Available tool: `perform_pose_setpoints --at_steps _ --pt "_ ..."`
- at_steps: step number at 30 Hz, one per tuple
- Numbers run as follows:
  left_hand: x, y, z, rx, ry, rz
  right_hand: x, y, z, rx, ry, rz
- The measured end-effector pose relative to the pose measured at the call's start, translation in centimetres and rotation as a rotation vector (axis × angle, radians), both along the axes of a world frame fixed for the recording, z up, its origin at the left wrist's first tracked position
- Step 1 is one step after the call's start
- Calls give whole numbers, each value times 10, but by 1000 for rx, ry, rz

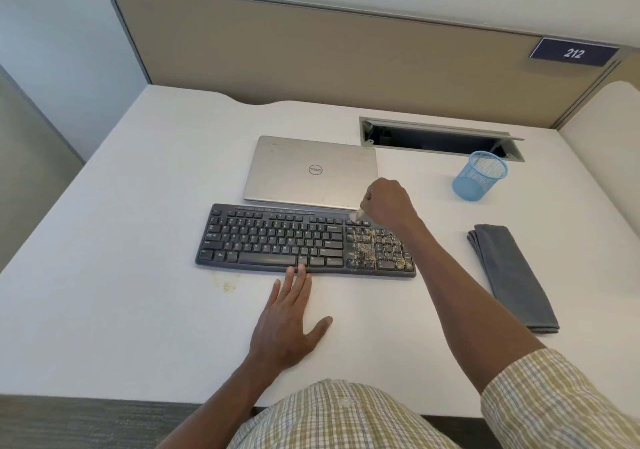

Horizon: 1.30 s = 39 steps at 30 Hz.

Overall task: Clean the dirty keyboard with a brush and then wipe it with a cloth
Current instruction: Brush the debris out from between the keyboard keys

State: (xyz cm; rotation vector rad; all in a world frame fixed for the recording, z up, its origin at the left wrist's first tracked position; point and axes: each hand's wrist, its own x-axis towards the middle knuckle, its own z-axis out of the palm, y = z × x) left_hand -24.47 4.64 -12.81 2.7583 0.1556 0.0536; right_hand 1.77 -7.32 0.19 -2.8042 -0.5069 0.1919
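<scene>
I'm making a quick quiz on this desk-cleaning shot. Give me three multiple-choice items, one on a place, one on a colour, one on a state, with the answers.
1. Where on the keyboard does the debris lie?
A. over the number pad at its right end
B. across the space bar
C. on the function row at the left

2. What colour is the mesh pen cup?
A. red
B. light blue
C. black

3. What state is the laptop in?
A. open, screen lit
C. closed, lid down
B. open, screen dark

Answers:
1 A: tan crumbs cover the right-end keys, just below the right hand with the brush in its grip.
2 B: the cup's wire mesh is light blue.
3 C: only the silver lid with its logo shows.
</scene>
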Motion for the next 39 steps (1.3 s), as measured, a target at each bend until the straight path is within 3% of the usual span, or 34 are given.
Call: perform_pose_setpoints --at_steps 29,35,39 --pt "0 0 2 10 21 -9 -10 10 6 9 25 58" --pt "-1 0 4 13 18 -14 -7 13 13 98 -1 94" --pt "-1 0 4 7 18 -10 -3 4 17 -42 21 188"
